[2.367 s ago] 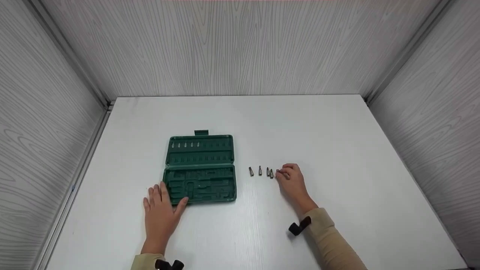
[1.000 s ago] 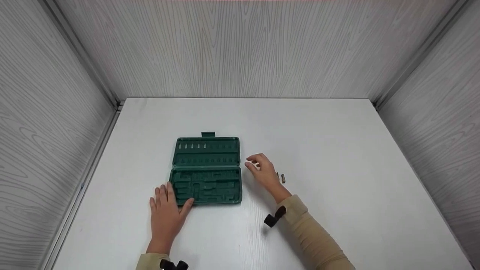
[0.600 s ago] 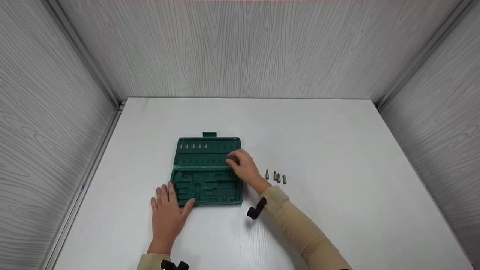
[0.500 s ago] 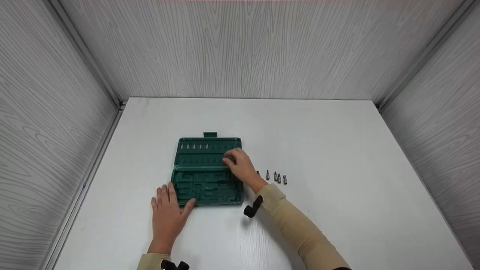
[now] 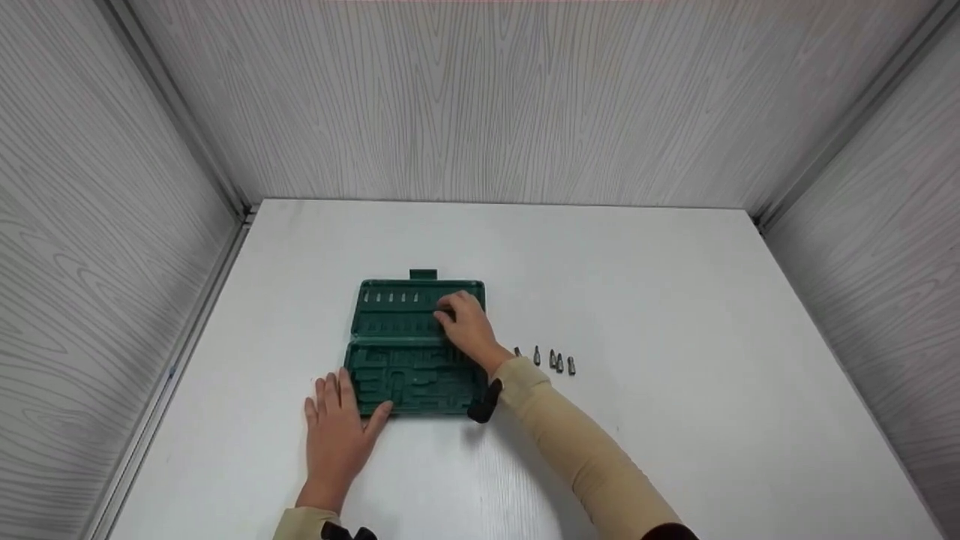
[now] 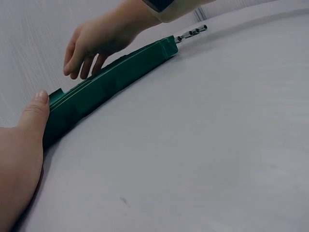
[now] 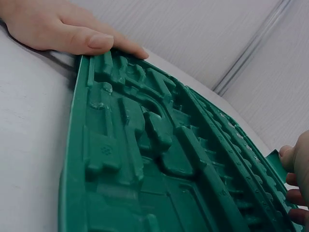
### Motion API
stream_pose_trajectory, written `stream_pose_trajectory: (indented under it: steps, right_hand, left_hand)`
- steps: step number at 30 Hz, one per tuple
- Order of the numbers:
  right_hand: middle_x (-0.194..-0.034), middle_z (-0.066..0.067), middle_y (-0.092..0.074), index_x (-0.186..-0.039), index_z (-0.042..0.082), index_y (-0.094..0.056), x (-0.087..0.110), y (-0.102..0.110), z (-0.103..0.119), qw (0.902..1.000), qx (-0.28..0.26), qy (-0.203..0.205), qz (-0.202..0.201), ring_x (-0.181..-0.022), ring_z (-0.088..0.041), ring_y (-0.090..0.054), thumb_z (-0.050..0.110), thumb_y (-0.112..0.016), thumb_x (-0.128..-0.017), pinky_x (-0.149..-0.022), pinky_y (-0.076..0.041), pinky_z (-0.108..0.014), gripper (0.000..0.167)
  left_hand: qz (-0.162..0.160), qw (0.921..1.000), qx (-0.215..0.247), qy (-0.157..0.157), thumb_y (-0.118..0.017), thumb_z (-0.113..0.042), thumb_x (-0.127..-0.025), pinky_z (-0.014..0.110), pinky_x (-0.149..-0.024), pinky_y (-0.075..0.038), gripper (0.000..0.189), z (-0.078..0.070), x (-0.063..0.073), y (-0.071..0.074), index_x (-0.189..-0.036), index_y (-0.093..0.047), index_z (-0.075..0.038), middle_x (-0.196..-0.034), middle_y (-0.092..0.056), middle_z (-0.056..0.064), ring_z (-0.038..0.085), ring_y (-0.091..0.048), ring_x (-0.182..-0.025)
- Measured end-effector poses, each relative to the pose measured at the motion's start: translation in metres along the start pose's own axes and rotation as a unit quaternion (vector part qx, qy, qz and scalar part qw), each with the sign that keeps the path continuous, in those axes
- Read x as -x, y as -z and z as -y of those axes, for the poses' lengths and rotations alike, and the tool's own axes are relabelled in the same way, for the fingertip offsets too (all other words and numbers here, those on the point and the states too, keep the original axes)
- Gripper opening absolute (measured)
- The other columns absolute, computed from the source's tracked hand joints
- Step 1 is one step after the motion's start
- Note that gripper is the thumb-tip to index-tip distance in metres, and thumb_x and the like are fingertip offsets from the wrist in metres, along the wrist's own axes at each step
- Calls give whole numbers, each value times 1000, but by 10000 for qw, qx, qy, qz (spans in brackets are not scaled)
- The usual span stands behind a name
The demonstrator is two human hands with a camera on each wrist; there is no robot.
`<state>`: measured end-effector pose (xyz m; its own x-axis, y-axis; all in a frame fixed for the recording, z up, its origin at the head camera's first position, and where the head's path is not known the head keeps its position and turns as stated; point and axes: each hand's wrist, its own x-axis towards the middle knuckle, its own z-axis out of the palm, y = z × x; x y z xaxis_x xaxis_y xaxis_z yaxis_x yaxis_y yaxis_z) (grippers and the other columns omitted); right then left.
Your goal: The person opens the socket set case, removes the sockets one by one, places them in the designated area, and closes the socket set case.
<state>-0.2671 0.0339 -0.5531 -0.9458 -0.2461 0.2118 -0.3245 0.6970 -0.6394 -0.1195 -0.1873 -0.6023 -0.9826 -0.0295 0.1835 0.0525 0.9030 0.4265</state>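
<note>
An open green plastic bit case (image 5: 420, 379) lies on the white table, its lid half at the back with several screwdriver bits (image 5: 391, 298) standing in the left of the top row. My left hand (image 5: 336, 435) rests against the case's front left corner, fingers straight along the left side and thumb on the front edge, as the right wrist view also shows. Over the lid half hovers my right hand (image 5: 466, 327), fingers bent and fingertips near the row just right of the seated bits. Whether a bit sits between those fingertips is hidden.
Several loose bits (image 5: 559, 363) lie in a short row on the table right of the case, beside the right sleeve (image 5: 577, 450). The case's latch (image 5: 423, 274) sticks out at the back. Grey wood-grain walls (image 5: 480, 105) surround the table.
My right hand has moved left from the loose bits, over the case's right side, to the lid's top row. The left hand stays at the corner. The view has shifted slightly.
</note>
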Motion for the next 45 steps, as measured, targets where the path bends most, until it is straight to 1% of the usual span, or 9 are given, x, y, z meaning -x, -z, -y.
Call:
stream_pose_trajectory:
  steps: [9,17,23,28,31,35,38,42,45]
  right_hand:
    - [-109,-6,-58,-114,9,-63,-17,-11,-4,9993,355,-95,80,-102,-18,-53,22,-58,-93,-86,-45,-32,25]
    - [-116,-8,-54,-119,7,-61,-34,-22,3,9986,359,-223,312,-109,-20,-50,23,-57,-94,-91,-42,-33,30]
    - [-121,-9,-53,-123,9,-60,-40,-31,10,9959,265,-705,502,-115,-23,-47,28,-58,-93,-95,-39,-37,36]
    - [-125,-12,-50,-125,9,-59,-44,-37,14,9922,571,-936,587,-114,-26,-44,33,-56,-93,-96,-35,-40,40]
    - [-123,-12,-50,-123,9,-61,-47,-40,16,9912,702,-998,523,-112,-26,-43,34,-57,-93,-94,-36,-39,40]
    - [-121,-12,-50,-120,10,-62,-49,-41,18,9912,541,-1141,405,-113,-26,-42,33,-59,-92,-95,-34,-39,37]
    - [-120,-11,-48,-118,12,-60,-50,-40,19,9909,350,-1245,377,-110,-25,-41,32,-60,-91,-96,-33,-39,33]
    - [-116,-9,-47,-115,14,-55,-51,-39,18,9912,245,-1248,374,-104,-24,-40,29,-60,-91,-92,-33,-38,28]
    - [-117,-9,-46,-114,12,-57,-52,-40,18,9917,215,-1214,364,-106,-24,-39,29,-59,-92,-93,-32,-38,28]
  left_hand:
    - [69,10000,66,-10,-43,-67,-85,58,-106,-7,98,-1,4,-6,-146,-15,4,-146,-20,30,43,-12,-136]
    - [78,10000,37,-1,-43,-67,-86,58,-106,-8,98,-2,2,-5,-146,-15,4,-147,-19,29,43,-11,-136]
    - [223,9997,16,96,-41,-69,-85,58,-106,-6,99,-1,4,-4,-147,-13,4,-147,-17,29,43,-9,-137]
    - [263,9996,8,132,-40,-69,-85,58,-106,-7,99,0,5,-3,-147,-13,4,-147,-17,29,43,-10,-137]
    - [234,9997,-14,96,-41,-68,-86,58,-106,-7,99,1,4,-2,-146,-13,4,-147,-18,30,43,-10,-137]
    - [142,9999,-70,40,-42,-67,-86,58,-106,-8,98,2,2,0,-146,-14,4,-147,-19,29,43,-11,-137]
    - [154,9999,-66,41,-42,-68,-86,57,-106,-7,98,1,1,0,-146,-14,4,-147,-19,29,42,-11,-137]
    - [194,9998,-50,61,-42,-68,-86,57,-107,-7,98,0,1,1,-147,-14,4,-147,-18,29,42,-10,-137]
    - [171,9998,-73,68,-42,-67,-86,57,-107,-7,97,0,0,1,-146,-14,4,-147,-18,29,42,-10,-137]
